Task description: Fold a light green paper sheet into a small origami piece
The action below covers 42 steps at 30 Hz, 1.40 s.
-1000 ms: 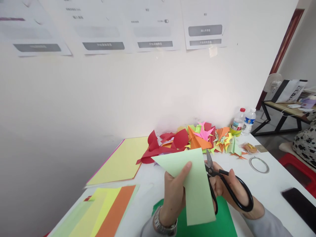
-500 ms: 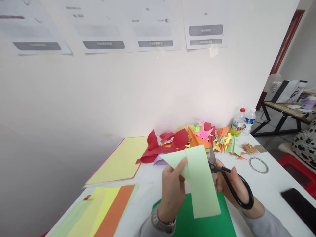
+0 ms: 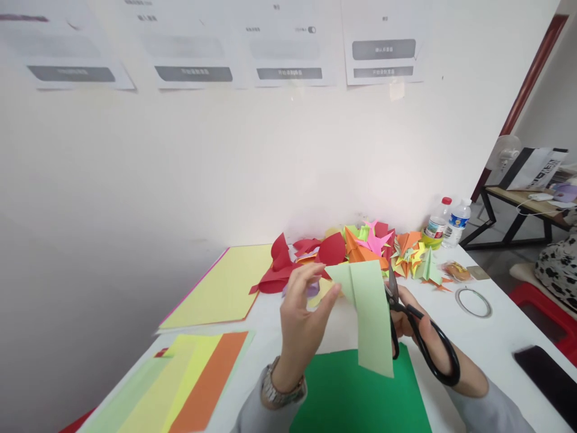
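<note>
My left hand [image 3: 303,319] pinches the upper left corner of a folded pale green paper [image 3: 372,319] and holds it upright above the table. My right hand [image 3: 428,346] grips black scissors [image 3: 417,337] through the handle loops, their blades standing against the paper's right edge. Below both hands a dark green sheet [image 3: 356,397] lies flat on the white table [image 3: 491,343].
A heap of folded coloured paper shapes [image 3: 360,252] sits at the back, with two water bottles [image 3: 448,222] beside it. Yellow sheets [image 3: 220,288] and a fan of coloured sheets [image 3: 180,391] lie left. A tape ring [image 3: 472,302] and a black phone [image 3: 547,379] lie right.
The green paper has turned and folded narrower, rising toward the back. My left hand shifted from its middle to its top corner, and the scissors followed upward.
</note>
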Each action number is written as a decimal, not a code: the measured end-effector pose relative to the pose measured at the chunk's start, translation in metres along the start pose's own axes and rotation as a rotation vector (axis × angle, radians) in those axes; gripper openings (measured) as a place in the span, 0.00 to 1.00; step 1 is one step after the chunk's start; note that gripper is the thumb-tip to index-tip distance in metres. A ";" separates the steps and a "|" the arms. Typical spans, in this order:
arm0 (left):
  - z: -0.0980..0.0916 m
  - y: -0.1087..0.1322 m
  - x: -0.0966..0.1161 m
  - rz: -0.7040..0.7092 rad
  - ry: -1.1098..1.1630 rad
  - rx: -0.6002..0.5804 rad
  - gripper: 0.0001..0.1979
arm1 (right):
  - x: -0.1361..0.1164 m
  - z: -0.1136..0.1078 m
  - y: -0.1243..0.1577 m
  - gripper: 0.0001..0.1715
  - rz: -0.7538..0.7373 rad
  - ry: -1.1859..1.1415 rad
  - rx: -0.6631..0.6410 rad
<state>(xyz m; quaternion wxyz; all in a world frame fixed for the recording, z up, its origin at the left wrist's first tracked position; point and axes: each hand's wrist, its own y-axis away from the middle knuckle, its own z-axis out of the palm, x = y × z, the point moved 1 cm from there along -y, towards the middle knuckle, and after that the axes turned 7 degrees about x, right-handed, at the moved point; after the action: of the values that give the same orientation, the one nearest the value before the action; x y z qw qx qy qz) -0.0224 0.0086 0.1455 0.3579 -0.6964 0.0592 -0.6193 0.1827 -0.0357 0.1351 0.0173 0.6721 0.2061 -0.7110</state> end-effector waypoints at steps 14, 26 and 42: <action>0.002 -0.004 -0.005 -0.758 0.339 -0.627 0.21 | 0.005 0.009 -0.004 0.50 -0.540 1.383 -0.238; -0.002 -0.010 -0.005 -0.645 0.459 0.161 0.19 | 0.020 -0.003 -0.007 0.48 -0.339 0.887 0.174; 0.033 0.034 -0.001 -0.759 0.598 -0.360 0.15 | 0.031 -0.003 -0.012 0.28 -0.126 -0.214 0.628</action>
<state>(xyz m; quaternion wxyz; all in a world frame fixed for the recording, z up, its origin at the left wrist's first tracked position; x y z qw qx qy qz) 0.0195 -0.0016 0.1262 -0.0503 -0.5120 0.0077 -0.8575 0.1795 -0.0162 0.1085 -0.2131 0.5522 0.0148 -0.8059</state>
